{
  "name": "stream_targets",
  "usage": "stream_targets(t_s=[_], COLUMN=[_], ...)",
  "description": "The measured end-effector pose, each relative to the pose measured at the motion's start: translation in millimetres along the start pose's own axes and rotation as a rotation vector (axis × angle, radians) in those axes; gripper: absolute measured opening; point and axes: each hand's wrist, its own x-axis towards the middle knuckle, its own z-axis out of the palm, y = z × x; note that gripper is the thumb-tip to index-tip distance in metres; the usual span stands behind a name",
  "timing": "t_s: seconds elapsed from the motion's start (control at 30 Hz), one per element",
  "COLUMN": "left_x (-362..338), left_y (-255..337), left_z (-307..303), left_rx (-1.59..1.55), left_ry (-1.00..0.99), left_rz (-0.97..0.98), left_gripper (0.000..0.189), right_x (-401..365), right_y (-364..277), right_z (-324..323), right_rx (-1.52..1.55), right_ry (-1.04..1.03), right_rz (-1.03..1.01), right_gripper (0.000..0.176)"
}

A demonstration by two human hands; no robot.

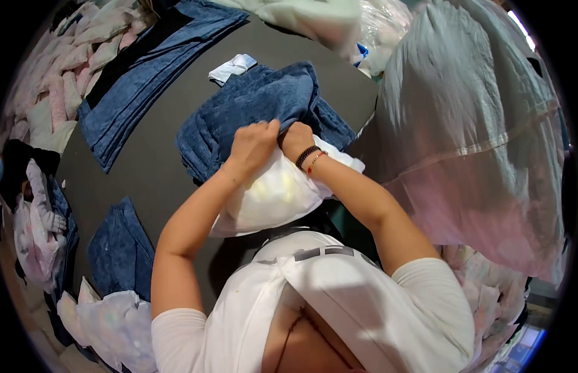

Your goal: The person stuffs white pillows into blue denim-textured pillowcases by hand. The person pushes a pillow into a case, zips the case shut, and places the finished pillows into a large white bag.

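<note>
A crumpled pile of blue cloth (239, 109) lies on the dark table just beyond my hands. Against its near edge rests a plump white pillow (270, 196), close to my body. My left hand (254, 146) is closed, its fingers pinching the blue cloth where it meets the pillow. Right beside it my right hand (298, 142), with bracelets at the wrist, is closed on the same cloth edge, knuckles up. The fingertips of both hands are partly hidden in the folds.
Folded blue cloth (136, 81) lies at the table's far left, another blue piece (121, 248) at near left. A small white cloth (233, 68) sits behind the pile. White pillows (71, 62) heap up at left. A large translucent bag (469, 124) stands at right.
</note>
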Motion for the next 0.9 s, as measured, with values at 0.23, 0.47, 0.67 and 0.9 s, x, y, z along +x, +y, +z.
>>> stream_targets(t_s=[0.23, 0.47, 0.67, 0.9], left_x=[-85, -248, -191, -119], left_y=[13, 60, 22, -36], left_z=[-47, -66, -48, -143], left_rx=[-0.255, -1.388, -1.836, -0.793], left_ry=[0.054, -0.188, 0.884, 0.512], left_rz=[-0.349, -1.512, -1.351, -0.730], left_gripper=[0.023, 0.053, 0.058, 0.035], right_x=[-55, -113, -38, -19], right_y=[94, 106, -36, -121], right_z=[-93, -60, -181, -152], right_rx=[1.103, 1.317, 0.445, 0.719], right_ry=[-0.400, -0.155, 0.156, 0.079], right_rz=[0.016, 0.496, -0.738, -0.934], right_gripper=[0.043, 0.074, 0.061, 0.049])
